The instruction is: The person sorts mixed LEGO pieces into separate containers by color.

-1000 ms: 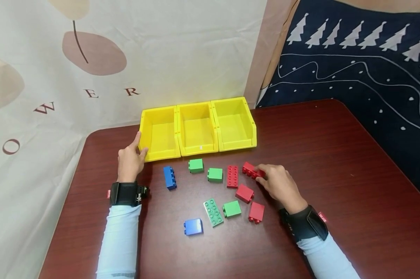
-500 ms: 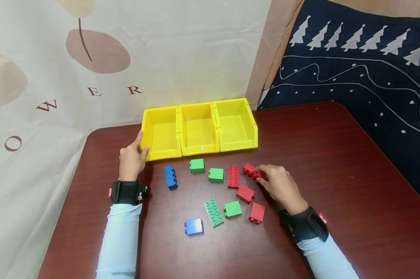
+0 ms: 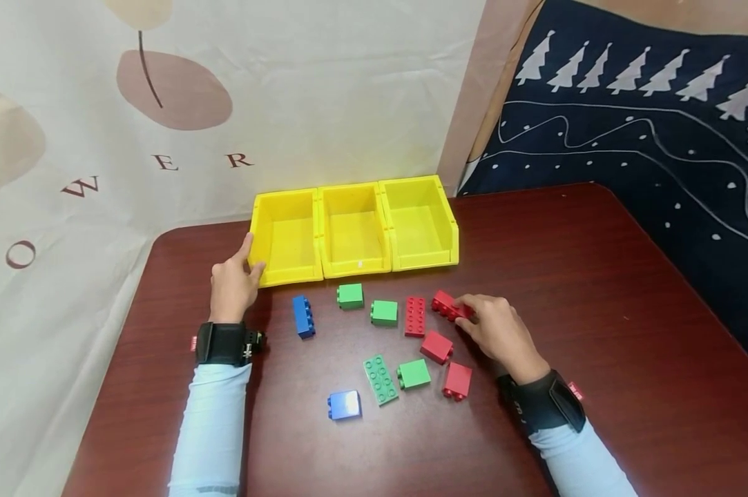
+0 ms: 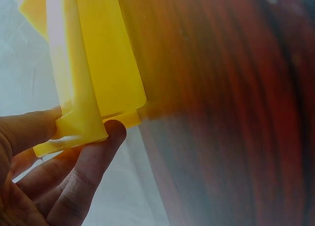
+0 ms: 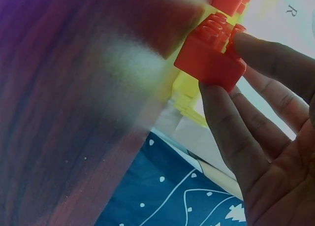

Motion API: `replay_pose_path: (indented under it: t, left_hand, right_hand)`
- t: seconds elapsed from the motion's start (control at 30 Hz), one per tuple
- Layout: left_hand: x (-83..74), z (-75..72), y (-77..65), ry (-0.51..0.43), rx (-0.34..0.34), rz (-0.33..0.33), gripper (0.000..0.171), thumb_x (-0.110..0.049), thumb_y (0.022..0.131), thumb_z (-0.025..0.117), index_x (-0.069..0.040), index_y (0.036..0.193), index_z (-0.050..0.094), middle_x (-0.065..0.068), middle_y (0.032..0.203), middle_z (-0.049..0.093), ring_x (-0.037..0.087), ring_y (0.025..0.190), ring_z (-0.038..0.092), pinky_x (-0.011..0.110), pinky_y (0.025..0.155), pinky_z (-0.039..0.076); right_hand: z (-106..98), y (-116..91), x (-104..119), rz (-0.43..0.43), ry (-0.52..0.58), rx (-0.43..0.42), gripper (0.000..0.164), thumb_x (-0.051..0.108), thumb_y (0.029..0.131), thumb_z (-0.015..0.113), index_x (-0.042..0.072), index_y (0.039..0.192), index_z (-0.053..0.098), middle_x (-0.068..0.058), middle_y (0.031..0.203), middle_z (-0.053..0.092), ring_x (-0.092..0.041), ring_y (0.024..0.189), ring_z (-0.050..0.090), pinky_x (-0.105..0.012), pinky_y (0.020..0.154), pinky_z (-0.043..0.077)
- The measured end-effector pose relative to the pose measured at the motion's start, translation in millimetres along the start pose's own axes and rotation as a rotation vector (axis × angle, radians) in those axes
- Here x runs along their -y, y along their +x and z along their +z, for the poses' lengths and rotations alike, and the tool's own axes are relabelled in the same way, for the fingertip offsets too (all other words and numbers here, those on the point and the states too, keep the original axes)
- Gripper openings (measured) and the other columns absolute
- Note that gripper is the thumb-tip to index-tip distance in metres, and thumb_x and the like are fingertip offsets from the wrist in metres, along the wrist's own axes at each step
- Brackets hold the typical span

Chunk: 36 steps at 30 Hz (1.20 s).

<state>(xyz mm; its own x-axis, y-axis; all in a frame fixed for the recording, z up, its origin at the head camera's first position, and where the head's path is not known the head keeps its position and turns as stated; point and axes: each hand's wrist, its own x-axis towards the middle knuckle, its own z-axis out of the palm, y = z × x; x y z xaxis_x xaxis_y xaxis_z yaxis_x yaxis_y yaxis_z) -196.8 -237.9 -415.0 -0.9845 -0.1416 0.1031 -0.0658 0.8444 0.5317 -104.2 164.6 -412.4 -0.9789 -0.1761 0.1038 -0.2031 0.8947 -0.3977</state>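
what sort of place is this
Probably an indoor play or sorting spot: a dark red table with loose toy bricks and yellow bins, and what looks like printed cloth behind it.

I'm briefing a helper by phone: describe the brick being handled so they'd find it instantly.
Find the three yellow bins on the table. In front of their right end, the right hand pinches a red brick. Of the four red ones, only this one is held.

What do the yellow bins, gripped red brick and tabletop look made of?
Yellow bins: probably moulded plastic, satin; smooth, thin-walled, evenly coloured. Red brick: likely hard plastic, glossy; crisp edges, small highlights. Tabletop: satin sheen, streaked grain; wood or laminate, can't tell.
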Motion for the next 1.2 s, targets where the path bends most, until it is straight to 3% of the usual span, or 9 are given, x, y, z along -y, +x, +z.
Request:
replay_pose_path:
  t: [0.67, 1.2]
  left_hand:
    - [-1.2, -3.1, 1.4, 0.008, 0.015, -0.002, 0.064, -0.019, 0.099, 0.06, -0.019, 0.155, 0.029, 0.011, 0.067, 0.041, 0.023, 0.055, 0.036, 0.029, 0.054, 0.036]
    - [-0.9, -2.2, -0.2, 0.009, 0.001, 0.006, 0.064, -0.019, 0.099, 0.059, -0.019, 0.155, 0.028, 0.01, 0.067, 0.039, 0.023, 0.056, 0.035, 0.03, 0.056, 0.037]
  right_hand:
    - [-16, 7, 8, 0.012, 0.035, -0.017, 0.033, 0.007, 0.078, 0.082, 0.004, 0.11, 0.072, -0.02, 0.105, 0.072, -0.022, 0.072, 0.064, -0.04, 0.072, 0.059]
    - [-34, 32, 17, -0.027, 0.035, -0.048, 0.038, 0.009, 0.078, 0.082, 0.002, 0.114, 0.071, -0.021, 0.102, 0.072, -0.028, 0.075, 0.066, -0.045, 0.075, 0.059]
